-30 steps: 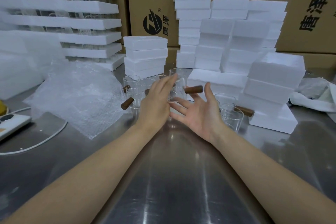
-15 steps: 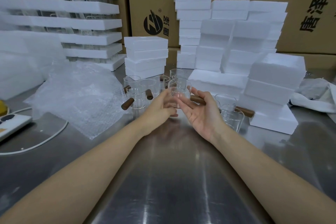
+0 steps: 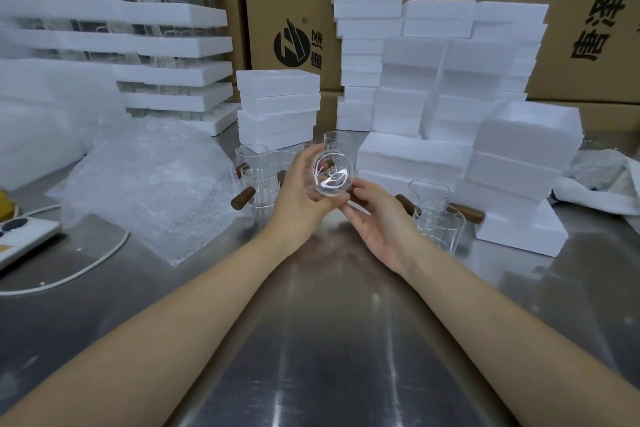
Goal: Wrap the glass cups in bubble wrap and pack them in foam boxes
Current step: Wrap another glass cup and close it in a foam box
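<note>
I hold a clear glass cup (image 3: 332, 173) tipped on its side above the steel table (image 3: 329, 340), its round base facing me. My left hand (image 3: 298, 194) grips the cup's body from the left. My right hand (image 3: 377, 215) holds its brown wooden handle from below on the right. Several more glass cups with wooden handles stand behind, one group (image 3: 258, 180) at the left and a pair (image 3: 438, 218) at the right. A heap of bubble wrap (image 3: 149, 177) lies on the left. White foam boxes (image 3: 519, 163) are stacked at the right and rear.
A white power strip (image 3: 20, 236) with a cable lies at the left edge. Foam trays holding glassware (image 3: 138, 45) are stacked at the back left. Cardboard cartons (image 3: 298, 10) line the rear. A crumpled white bag (image 3: 602, 180) lies at the far right.
Both hands closed in on one cup among the group, lifted it and tipped it so its base now faces me.
</note>
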The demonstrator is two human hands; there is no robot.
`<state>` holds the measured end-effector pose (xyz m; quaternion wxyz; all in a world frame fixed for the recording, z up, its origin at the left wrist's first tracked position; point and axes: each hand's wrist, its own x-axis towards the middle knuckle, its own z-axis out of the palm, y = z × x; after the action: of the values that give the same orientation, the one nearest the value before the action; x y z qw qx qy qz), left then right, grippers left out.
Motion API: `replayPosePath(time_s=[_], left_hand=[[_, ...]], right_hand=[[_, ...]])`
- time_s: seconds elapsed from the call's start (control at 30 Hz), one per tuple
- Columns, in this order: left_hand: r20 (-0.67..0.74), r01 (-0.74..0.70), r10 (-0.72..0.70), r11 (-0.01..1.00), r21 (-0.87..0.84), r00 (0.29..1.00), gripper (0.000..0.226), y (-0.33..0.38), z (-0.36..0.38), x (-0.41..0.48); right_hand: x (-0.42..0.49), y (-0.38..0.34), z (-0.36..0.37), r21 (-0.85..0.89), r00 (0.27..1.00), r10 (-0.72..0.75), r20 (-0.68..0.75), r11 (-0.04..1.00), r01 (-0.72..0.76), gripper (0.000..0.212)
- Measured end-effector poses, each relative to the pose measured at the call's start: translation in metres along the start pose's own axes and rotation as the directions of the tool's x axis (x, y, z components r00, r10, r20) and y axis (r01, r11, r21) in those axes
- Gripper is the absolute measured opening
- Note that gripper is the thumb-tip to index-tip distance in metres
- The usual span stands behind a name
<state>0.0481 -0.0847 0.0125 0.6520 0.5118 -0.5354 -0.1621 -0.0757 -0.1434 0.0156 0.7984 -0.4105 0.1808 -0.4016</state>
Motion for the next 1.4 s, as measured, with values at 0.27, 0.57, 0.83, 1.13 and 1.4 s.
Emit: replayPosePath(time_s=[0.27, 0.57, 0.83, 1.13, 1.4], left_hand=[[0.085, 0.019, -0.010, 0.994, -0.111, 0.996, 0.071, -0.001, -0.001, 0.002], [0.022, 0.103, -0.101, 0.989, -0.106, 0.995, 0.080, -0.001, -0.002, 0.003], [-0.079, 0.100, -0.117, 0.976, -0.194, 0.990, 0.050, 0.004, -0.001, 0.001], [-0.031, 0.106, -0.113, 0.978, -0.178, 0.993, 0.076, 0.001, -0.003, 0.000], [-0.053, 0.009, -0.010, 1.000, -0.024, 0.999, 0.077, -0.001, -0.001, 0.001]], right_hand=[[-0.003, -0.003, 0.002, 0.021, 1.000, -0.018, -0.007, 1.000, 0.018, 0.028], [-0.006, -0.007, 0.005, -0.186, 0.999, 0.043, 0.016, 0.982, -0.040, 0.030], [-0.013, -0.003, 0.012, -0.232, 0.926, 0.352, 0.134, 0.920, -0.317, 0.035], [-0.009, 0.003, 0.017, -0.128, 0.982, 0.183, 0.035, 0.976, -0.178, 0.032], [-0.008, -0.001, 0.020, -0.471, 0.990, -0.123, -0.073, 0.879, 0.075, 0.039]])
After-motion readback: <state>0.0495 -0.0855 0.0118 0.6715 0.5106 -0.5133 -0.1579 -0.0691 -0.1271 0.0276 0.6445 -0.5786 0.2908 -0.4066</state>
